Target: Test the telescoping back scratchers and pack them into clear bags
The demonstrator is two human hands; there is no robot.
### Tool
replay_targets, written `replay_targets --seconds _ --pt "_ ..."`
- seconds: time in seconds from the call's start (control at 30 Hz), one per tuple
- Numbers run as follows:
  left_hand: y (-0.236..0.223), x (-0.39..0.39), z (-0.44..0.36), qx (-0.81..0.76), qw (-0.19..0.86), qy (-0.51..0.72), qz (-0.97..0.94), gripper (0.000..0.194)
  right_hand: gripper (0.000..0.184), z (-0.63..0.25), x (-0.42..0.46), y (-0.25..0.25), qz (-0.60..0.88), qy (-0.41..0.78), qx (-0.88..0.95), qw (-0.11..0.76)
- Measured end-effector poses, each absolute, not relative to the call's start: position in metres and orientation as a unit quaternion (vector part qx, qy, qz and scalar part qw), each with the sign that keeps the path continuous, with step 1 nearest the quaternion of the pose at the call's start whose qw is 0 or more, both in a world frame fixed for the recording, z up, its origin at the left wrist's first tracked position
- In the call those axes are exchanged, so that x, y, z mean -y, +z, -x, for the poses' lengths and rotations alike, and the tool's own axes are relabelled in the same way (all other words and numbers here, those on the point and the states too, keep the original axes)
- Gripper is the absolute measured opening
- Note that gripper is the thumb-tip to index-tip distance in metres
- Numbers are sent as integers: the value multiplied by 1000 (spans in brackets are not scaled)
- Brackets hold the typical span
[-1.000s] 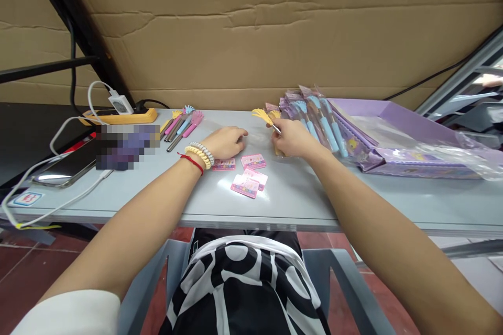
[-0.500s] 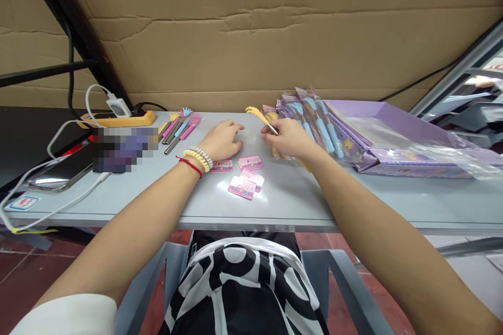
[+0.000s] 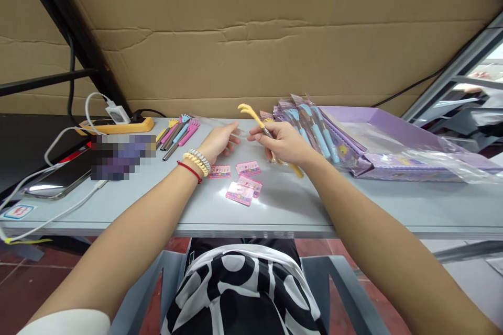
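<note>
My right hand (image 3: 288,142) grips a yellow hand-shaped back scratcher (image 3: 252,114) by its metal shaft, its head tilted up to the left and its yellow handle end poking out below my palm. Facing it, my left hand (image 3: 220,141) has its fingers pinched at a thin clear plastic bag (image 3: 204,120), faintly visible along the table behind them. Below the hands lie several small pink printed cards (image 3: 239,193). To the left, unwrapped back scratchers (image 3: 181,132) in pink, blue and yellow lie in a bunch. Bagged blue ones (image 3: 319,133) are piled just right of my right hand.
A purple open box (image 3: 412,168) with clear plastic over it stands on the right of the grey table (image 3: 393,204). On the left are a yellow power strip (image 3: 133,125), a phone (image 3: 58,175), a blurred-out object and white cables. A cardboard wall (image 3: 251,63) closes the back.
My left hand has turned and lifted slightly, with a clear bag now showing at its fingers. The back scratcher in my right hand has shifted a little left, its head higher.
</note>
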State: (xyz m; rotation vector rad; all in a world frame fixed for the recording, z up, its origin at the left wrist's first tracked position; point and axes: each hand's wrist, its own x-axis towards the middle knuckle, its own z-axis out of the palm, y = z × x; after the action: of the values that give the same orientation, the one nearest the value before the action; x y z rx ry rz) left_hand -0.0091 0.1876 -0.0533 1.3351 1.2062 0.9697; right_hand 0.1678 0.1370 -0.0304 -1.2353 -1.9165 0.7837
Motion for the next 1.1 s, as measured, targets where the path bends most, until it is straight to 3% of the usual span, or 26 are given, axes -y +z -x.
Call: replay_targets --seconds 0.13,0.3,0.53,0.77,1.1 --pt "-51 -187 11 -460 505 477 -553 18 18 -170 -136 -30 494 259 782 278" --pt "-50 -193 20 -455 480 536 -525 24 33 -175 -141 -32 527 115 812 225" --pt "-48 -191 18 -422 500 564 -503 24 37 -175 -141 -32 522 123 831 144" --pt "-45 -186 14 -379 522 583 -494 21 46 -176 -142 -32 543 131 808 187" --pt "-41 -177 13 -324 584 577 -470 20 42 -177 -144 -34 537 122 812 193"
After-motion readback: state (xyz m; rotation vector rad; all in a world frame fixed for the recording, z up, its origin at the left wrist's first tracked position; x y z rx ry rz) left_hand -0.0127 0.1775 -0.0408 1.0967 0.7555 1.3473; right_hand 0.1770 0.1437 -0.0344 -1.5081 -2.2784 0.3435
